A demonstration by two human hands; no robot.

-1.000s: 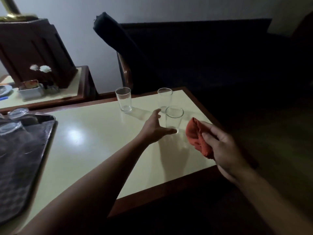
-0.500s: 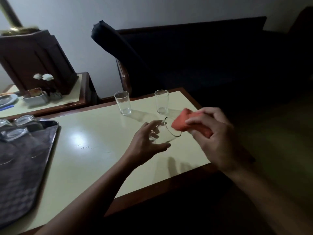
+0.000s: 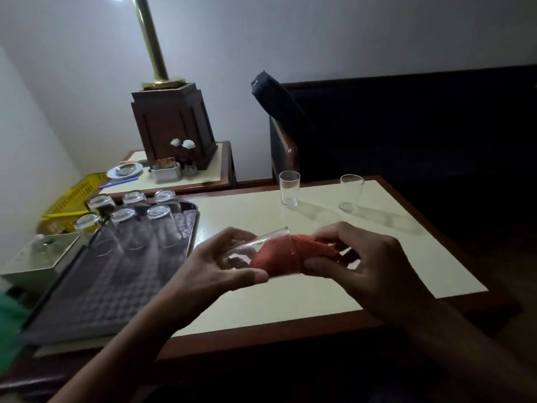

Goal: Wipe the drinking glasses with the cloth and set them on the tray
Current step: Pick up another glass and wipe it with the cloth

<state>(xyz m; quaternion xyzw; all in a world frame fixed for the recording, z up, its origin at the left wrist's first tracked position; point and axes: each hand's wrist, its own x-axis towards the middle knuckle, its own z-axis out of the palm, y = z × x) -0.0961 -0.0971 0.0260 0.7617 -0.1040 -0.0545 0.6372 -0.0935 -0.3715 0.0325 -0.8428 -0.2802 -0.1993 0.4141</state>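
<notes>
The left hand (image 3: pixel 220 266) grasps a glass (image 3: pixel 263 242) by its base end, thumb below and fingers curled over the top. It holds the glass on its side above the counter (image 3: pixel 290 295) with the mouth turned to 3 o'clock. The right hand (image 3: pixel 369 266) is clenched on a red cloth (image 3: pixel 293 253), thumb under and fingers on top. The cloth's front end is pushed into the mouth of the glass, and the rest bunches out toward the palm. Both hands hang over the middle of the counter, toward its near edge. At 9 o'clock from them a tray (image 3: pixel 195 222) lies on the counter's left end, lined with a grey checked mat (image 3: pixel 110 286). Six glasses (image 3: pixel 159 216) stand upside down at the tray's far end, in two rows of three, close together. At 12 o'clock from the hands, near the far edge, a second glass (image 3: pixel 289 189) stands upright. A third glass (image 3: pixel 351 193) stands upright at 1 o'clock, well apart from the second. At 11 o'clock, beyond the tray, a side counter (image 3: pixel 216 175) carries a lamp (image 3: pixel 171 123) with a dark wooden base and a brass stem, a plate (image 3: pixel 125 171) and small white flowers (image 3: pixel 182 143). A yellow basket (image 3: pixel 78 196) sits at 10 o'clock, just behind the tray. A dark sofa (image 3: pixel 406 129) fills the view at 2 o'clock.
</notes>
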